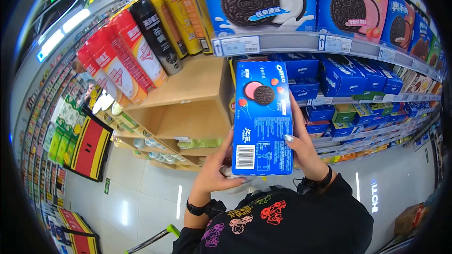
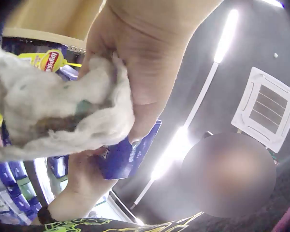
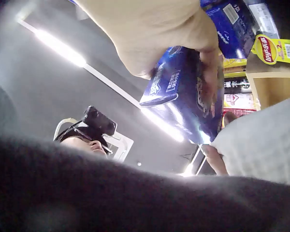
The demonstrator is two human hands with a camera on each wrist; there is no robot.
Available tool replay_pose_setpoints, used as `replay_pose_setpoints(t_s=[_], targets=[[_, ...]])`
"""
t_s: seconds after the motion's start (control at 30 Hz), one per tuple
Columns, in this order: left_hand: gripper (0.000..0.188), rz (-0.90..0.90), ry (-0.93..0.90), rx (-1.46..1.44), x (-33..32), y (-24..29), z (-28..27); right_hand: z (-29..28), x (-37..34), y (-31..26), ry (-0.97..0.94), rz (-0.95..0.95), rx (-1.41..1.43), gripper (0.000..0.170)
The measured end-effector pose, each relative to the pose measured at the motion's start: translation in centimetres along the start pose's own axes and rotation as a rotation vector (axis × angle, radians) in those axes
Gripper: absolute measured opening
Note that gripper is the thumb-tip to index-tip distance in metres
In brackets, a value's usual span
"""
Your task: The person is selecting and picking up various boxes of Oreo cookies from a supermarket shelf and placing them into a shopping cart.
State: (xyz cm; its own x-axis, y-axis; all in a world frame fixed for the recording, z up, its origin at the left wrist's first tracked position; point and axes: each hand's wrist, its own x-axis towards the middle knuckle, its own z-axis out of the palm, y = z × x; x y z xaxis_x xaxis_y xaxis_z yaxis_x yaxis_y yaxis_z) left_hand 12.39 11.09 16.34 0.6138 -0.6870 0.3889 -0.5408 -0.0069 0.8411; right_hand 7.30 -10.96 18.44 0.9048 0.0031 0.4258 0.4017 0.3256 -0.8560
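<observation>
A blue Oreo cookie box (image 1: 263,113) is held upright in front of the shelves, its printed side with the barcode facing the head camera. My right hand (image 1: 303,148) grips its right edge, the thumb laid over the face and the fingers behind. At the lower left corner my left hand (image 1: 212,174) holds the box, with the thumb along the bottom edge and the other fingers partly hidden behind it. Bunched in that same hand is a crumpled, stained white cloth (image 2: 63,111), of which only a bit shows in the head view.
Large Oreo display boxes (image 1: 263,0) stand on the upper shelf (image 1: 287,42), above rows of smaller blue boxes (image 1: 346,77). At left, red spray cans (image 1: 117,61) and a black can (image 1: 155,37) stand on a wooden shelf unit (image 1: 197,77). A green-ended handle (image 1: 172,230) shows below.
</observation>
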Motion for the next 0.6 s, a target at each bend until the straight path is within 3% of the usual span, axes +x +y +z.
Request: replay_pose_setpoints(t_s=[0.13,0.23,0.33,0.4,0.5,0.6], targets=[[0.103,0.061,0.052,-0.044,2.7,-0.3,-0.9,-1.5,1.2,-0.4,-0.088,0.065,0.122,0.095],[0.103,0.029,0.003,-0.045,4.3,-0.2,-1.5,-1.5,2.3,-0.9,-0.012,0.071,0.178,0.123],[0.102,0.092,0.047,-0.129,5.9,-1.0,-1.6,-2.4,3.7,-0.4,-0.018,0.056,0.193,0.133],[0.101,0.003,0.047,-0.237,6.8,-0.8,-1.8,-3.8,4.3,0.3,-0.150,0.027,0.240,0.129],[0.094,0.074,0.041,-0.215,8.3,-1.5,-2.0,-4.5,4.7,0.2,-0.115,0.064,0.237,0.113],[0.084,0.084,0.101,-0.223,9.6,-1.9,-1.6,-5.2,5.2,0.6,-0.087,0.004,0.092,0.084]])
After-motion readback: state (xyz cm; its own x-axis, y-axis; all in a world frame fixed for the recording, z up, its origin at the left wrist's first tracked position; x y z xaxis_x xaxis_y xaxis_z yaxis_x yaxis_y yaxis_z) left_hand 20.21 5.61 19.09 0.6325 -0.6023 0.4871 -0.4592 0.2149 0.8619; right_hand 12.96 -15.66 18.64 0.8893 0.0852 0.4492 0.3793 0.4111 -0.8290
